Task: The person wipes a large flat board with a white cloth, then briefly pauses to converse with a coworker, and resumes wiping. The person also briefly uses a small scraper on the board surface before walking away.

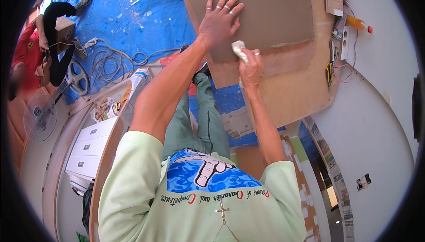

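A brown-coated flat panel (270, 14) lies on a plywood board (290, 102) in front of me. My left hand (221, 21) rests flat on the panel's left side, fingers spread and several rings on them. Close to the panel's near edge, my right hand (251, 68) is closed round a crumpled white cloth (239, 51). Part of the cloth sticks out past the fingers, over the panel's surface; I cannot tell how firmly it touches. A paler, reddish-brown strip (287, 58) runs along the near edge.
Blue tarp (128, 12) covers the floor, with coiled cable (108, 63) on it. At left sit a person in red (28, 49) and a fan (40, 113); white drawers (90, 133) stand nearer. Right of the board are an orange bottle (356, 22), a yellow-black cutter (329, 73) and a power strip (345, 43).
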Motion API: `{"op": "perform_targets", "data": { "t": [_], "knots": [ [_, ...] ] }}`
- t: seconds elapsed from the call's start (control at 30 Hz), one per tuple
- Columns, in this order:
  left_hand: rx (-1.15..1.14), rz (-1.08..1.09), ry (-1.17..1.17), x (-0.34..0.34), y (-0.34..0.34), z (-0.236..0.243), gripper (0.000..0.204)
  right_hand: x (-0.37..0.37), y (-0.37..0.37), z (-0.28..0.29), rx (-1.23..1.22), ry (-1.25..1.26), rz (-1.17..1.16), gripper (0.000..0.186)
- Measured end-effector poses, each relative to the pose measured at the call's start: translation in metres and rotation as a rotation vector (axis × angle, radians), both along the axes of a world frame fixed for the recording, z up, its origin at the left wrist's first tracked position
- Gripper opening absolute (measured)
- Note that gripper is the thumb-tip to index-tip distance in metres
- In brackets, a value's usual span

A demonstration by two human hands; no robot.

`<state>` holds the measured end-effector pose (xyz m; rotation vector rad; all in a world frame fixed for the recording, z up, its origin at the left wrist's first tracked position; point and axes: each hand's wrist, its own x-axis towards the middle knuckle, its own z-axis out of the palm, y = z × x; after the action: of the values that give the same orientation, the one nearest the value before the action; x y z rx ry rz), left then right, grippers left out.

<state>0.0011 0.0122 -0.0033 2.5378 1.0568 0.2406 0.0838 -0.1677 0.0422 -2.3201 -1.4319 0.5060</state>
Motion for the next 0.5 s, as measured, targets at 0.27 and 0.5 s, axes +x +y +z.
{"op": "perform_targets", "data": {
  "t": [0.27, 0.5],
  "knots": [
    [0.025, 0.015, 0.028, 0.001, -0.004, -0.002, 0.050, -0.048, -0.010, -0.005, -0.014, 0.068, 0.112, 0.029],
    [0.041, 0.018, -0.089, -0.003, -0.003, 0.000, 0.049, 0.082, -0.035, -0.015, -0.009, 0.418, -0.484, 0.019]
  ]
}}
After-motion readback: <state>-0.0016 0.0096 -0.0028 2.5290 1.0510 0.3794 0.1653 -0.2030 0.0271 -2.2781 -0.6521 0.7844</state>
